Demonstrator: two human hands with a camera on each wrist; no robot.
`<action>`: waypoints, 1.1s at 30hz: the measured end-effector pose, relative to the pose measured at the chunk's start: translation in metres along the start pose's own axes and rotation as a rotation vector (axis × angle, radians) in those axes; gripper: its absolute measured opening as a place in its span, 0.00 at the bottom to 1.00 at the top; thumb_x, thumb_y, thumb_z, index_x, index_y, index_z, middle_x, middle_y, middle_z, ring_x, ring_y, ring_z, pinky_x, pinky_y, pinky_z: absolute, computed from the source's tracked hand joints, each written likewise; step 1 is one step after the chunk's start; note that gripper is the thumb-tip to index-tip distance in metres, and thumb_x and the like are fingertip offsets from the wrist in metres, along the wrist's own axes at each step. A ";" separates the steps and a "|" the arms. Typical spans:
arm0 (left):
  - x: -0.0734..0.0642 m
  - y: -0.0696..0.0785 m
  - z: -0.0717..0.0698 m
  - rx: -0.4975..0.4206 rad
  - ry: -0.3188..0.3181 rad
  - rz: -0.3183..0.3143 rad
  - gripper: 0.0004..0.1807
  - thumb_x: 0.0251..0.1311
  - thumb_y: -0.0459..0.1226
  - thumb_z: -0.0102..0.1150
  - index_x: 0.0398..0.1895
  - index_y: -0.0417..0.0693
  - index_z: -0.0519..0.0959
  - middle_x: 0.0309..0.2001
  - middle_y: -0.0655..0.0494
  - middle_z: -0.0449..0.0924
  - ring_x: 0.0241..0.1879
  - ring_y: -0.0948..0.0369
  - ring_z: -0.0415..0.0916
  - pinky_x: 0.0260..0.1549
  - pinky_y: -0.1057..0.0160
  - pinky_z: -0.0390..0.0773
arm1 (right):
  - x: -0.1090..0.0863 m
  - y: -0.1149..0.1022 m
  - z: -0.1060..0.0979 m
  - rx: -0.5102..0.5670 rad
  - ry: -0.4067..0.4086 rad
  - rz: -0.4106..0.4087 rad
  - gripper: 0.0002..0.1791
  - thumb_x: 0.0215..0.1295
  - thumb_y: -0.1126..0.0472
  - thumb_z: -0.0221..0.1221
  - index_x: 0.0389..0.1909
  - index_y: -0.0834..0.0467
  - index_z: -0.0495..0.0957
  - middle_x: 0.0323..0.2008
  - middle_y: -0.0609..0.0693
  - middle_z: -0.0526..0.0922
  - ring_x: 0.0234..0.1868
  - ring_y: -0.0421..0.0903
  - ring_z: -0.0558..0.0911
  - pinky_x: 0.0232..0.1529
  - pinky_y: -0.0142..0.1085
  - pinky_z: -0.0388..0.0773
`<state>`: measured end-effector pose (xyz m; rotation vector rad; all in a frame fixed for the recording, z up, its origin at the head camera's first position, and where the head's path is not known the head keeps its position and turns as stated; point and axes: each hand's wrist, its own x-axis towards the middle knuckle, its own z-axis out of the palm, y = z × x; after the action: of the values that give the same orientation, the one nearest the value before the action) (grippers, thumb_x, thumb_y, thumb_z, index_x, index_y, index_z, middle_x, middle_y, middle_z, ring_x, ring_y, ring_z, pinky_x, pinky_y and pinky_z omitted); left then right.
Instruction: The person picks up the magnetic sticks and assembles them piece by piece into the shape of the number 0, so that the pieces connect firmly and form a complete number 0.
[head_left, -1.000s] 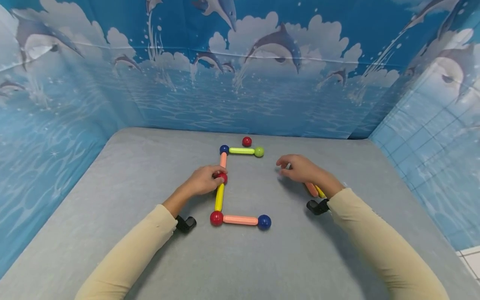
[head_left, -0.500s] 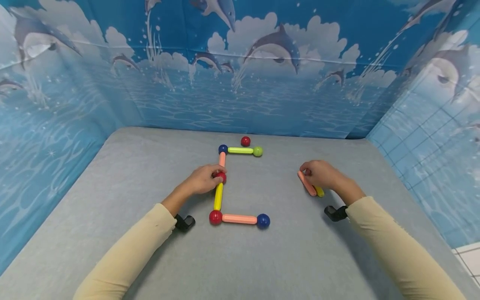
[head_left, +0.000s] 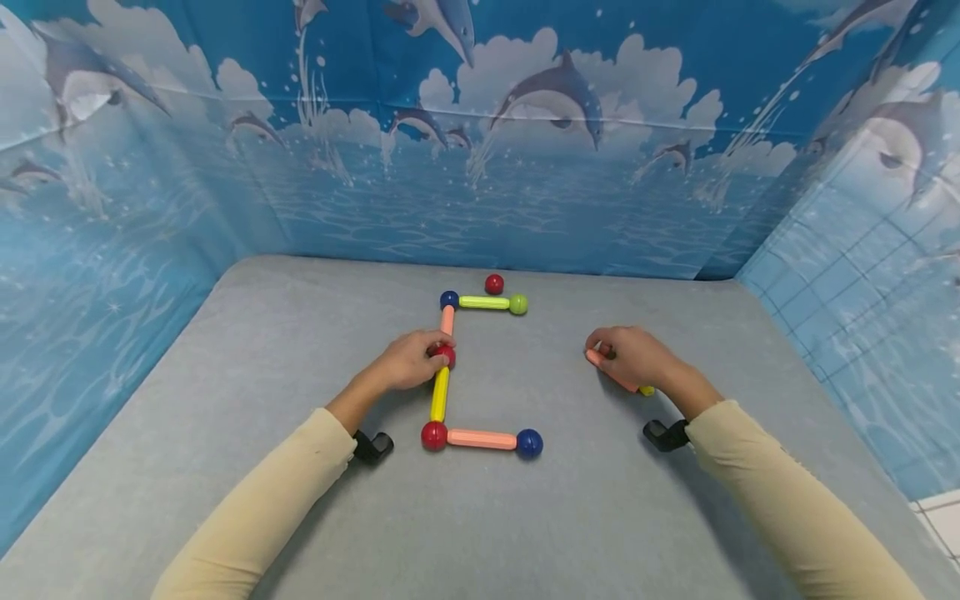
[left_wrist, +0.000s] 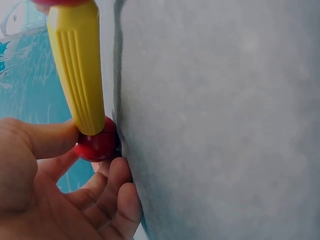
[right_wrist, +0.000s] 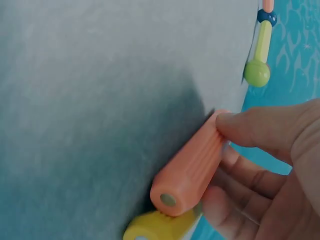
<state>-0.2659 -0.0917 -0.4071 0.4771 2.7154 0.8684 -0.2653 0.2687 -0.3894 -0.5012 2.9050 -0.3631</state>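
Note:
My left hand pinches the middle red ball of a frame of magnetic rods and balls, the thumb on one side. A yellow rod runs from this ball to a nearer red ball; a salmon rod leads back to a blue ball. Off to the right, my right hand pinches one end of a loose salmon rod between thumb and fingers. That rod's other end touches or lies just over a loose yellow rod, which the hand partly hides in the head view.
At the frame's near side, a salmon rod ends in a blue ball. A lime rod with a green ball forms the far side. One loose red ball lies behind it. Dolphin-print curtains border the grey table.
My right hand first moved right, toward the loose rods, then took hold of the salmon rod and shifted it slightly left, turning it. The left hand stays on the red ball.

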 end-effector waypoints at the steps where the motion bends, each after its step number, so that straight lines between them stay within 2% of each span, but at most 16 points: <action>1: 0.000 0.000 0.000 0.002 -0.002 0.001 0.19 0.71 0.40 0.53 0.63 0.52 0.76 0.54 0.47 0.79 0.47 0.53 0.73 0.48 0.57 0.78 | 0.000 0.000 0.001 -0.003 0.005 -0.001 0.13 0.71 0.58 0.57 0.51 0.58 0.81 0.41 0.56 0.85 0.35 0.46 0.79 0.42 0.46 0.79; 5: 0.000 -0.001 0.001 0.001 -0.005 -0.002 0.18 0.72 0.40 0.52 0.63 0.53 0.76 0.54 0.48 0.79 0.47 0.53 0.72 0.46 0.57 0.77 | 0.000 0.000 0.000 0.014 -0.017 -0.016 0.15 0.70 0.60 0.57 0.55 0.59 0.79 0.44 0.59 0.84 0.40 0.51 0.82 0.44 0.49 0.80; 9: 0.000 -0.002 0.001 -0.009 -0.005 -0.006 0.19 0.72 0.40 0.53 0.63 0.53 0.76 0.52 0.48 0.78 0.46 0.53 0.72 0.44 0.58 0.77 | -0.001 -0.001 -0.002 0.102 -0.047 -0.039 0.20 0.69 0.63 0.57 0.60 0.59 0.76 0.49 0.64 0.83 0.47 0.56 0.83 0.42 0.46 0.82; 13: 0.000 -0.002 0.001 -0.004 0.001 -0.008 0.19 0.71 0.41 0.53 0.63 0.54 0.76 0.54 0.48 0.78 0.48 0.53 0.72 0.49 0.55 0.77 | -0.003 -0.004 0.000 0.217 -0.024 -0.057 0.22 0.69 0.63 0.57 0.63 0.59 0.75 0.52 0.65 0.82 0.49 0.58 0.83 0.39 0.42 0.82; 15: 0.000 -0.002 0.002 -0.002 0.005 -0.010 0.19 0.71 0.40 0.53 0.64 0.54 0.76 0.54 0.48 0.78 0.49 0.53 0.72 0.51 0.54 0.77 | -0.003 -0.006 0.003 0.278 -0.004 -0.039 0.22 0.69 0.62 0.57 0.63 0.59 0.75 0.53 0.65 0.81 0.49 0.58 0.82 0.38 0.41 0.82; 18: 0.000 -0.001 0.004 -0.004 0.008 -0.004 0.19 0.71 0.40 0.53 0.64 0.53 0.75 0.54 0.48 0.78 0.49 0.52 0.72 0.51 0.54 0.77 | -0.003 -0.008 0.011 0.392 0.017 0.044 0.22 0.70 0.61 0.57 0.64 0.57 0.74 0.55 0.65 0.79 0.48 0.55 0.81 0.37 0.39 0.81; 23: 0.000 -0.002 0.005 -0.004 0.004 0.013 0.20 0.71 0.40 0.54 0.64 0.52 0.75 0.54 0.47 0.78 0.49 0.53 0.72 0.50 0.55 0.78 | -0.002 -0.015 0.022 0.543 0.016 0.134 0.24 0.70 0.61 0.58 0.66 0.58 0.70 0.56 0.65 0.78 0.46 0.51 0.82 0.39 0.38 0.81; 28: 0.000 -0.003 0.005 0.000 0.006 0.001 0.20 0.71 0.40 0.54 0.64 0.53 0.75 0.54 0.47 0.77 0.50 0.52 0.72 0.50 0.55 0.78 | 0.001 -0.028 0.025 0.651 -0.005 0.130 0.27 0.71 0.63 0.57 0.69 0.61 0.65 0.56 0.66 0.78 0.43 0.46 0.84 0.44 0.40 0.84; 33: 0.001 -0.004 0.005 0.007 0.011 -0.012 0.20 0.71 0.41 0.53 0.64 0.55 0.75 0.54 0.48 0.77 0.50 0.52 0.72 0.51 0.55 0.78 | 0.002 -0.045 0.027 0.759 -0.009 0.098 0.27 0.71 0.64 0.57 0.69 0.61 0.65 0.56 0.67 0.78 0.41 0.45 0.86 0.47 0.44 0.85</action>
<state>-0.2660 -0.0918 -0.4140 0.4585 2.7296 0.8616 -0.2478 0.2212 -0.4038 -0.2249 2.4871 -1.3460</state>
